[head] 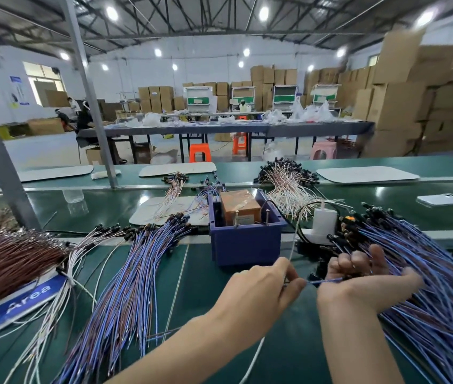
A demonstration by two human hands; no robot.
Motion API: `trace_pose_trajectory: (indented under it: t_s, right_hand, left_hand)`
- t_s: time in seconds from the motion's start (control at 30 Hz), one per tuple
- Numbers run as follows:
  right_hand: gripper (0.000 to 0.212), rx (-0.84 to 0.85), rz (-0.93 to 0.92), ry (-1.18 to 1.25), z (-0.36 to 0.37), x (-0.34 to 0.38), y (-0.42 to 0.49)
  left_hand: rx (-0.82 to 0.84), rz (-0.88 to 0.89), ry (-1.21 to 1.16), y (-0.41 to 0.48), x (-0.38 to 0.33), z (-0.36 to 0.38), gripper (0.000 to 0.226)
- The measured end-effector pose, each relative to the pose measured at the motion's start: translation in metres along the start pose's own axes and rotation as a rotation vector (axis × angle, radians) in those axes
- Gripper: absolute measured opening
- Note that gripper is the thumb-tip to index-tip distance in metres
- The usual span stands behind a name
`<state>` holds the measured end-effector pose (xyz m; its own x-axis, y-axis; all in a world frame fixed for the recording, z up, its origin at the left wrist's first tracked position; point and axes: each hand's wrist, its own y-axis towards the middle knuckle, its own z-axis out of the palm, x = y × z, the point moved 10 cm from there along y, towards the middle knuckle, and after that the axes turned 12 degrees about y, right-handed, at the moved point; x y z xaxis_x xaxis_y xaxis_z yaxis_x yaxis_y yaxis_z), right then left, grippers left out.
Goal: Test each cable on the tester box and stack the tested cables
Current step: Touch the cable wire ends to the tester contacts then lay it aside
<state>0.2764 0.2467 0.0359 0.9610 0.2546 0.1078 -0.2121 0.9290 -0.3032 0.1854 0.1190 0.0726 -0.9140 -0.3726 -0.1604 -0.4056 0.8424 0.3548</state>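
Pinching one blue cable (325,281) between them, left hand (264,286) and right hand (364,284) hover before one tester box (244,245).

A factory hall: stacked cartons (397,106), long worktables (330,128) (steel trusses (219,15) overhead).

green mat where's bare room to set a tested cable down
Barest: green mat between the left cable stack and the left hand, in front of the tester box; thin white wires cross it. Crowded: right cable pile under the right hand, brown bundle far left.
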Motion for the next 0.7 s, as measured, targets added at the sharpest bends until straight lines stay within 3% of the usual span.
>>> trace_pose_trajectory:
  t_s: [0.13,0.23,0.3,0.37,0.47,0.53,0.63,0.7]
  right_hand:
    - [0.040,0.168,-0.161,-0.205,0.022,0.018,-0.005]
    - [0.029,0.179,-0.196,-0.359,0.028,0.031,0.008]
    - [0.025,0.174,-0.182,-0.434,0.028,0.040,0.024]
    - [0.023,0.236,-0.105,-0.539,0.029,0.036,0.036]
    - [0.021,0.426,0.098,-0.779,0.024,-0.006,0.032]
    - [0.024,0.573,0.196,-0.968,0.015,-0.042,0.017]
    - [0.034,0.736,0.295,-1.047,0.008,-0.087,-0.009]
    - [0.038,0.797,0.327,-1.049,0.006,-0.107,-0.020]
  left_hand:
    - [0.033,0.063,0.122,0.001,0.004,-0.004,0.030]
    - [0.036,0.191,0.401,-0.003,0.021,-0.017,0.031]
    - [-0.051,0.227,0.577,-0.007,0.043,-0.040,0.025]
    - [-0.198,0.165,0.723,-0.010,0.067,-0.070,0.012]
    - [-0.430,0.010,0.745,-0.017,0.085,-0.103,0.033]
    - [-0.530,0.051,0.698,-0.021,0.069,-0.106,0.043]
    - [-0.518,0.171,0.628,-0.019,0.040,-0.088,0.053]
    - [-0.491,0.253,0.607,-0.019,0.028,-0.068,0.045]
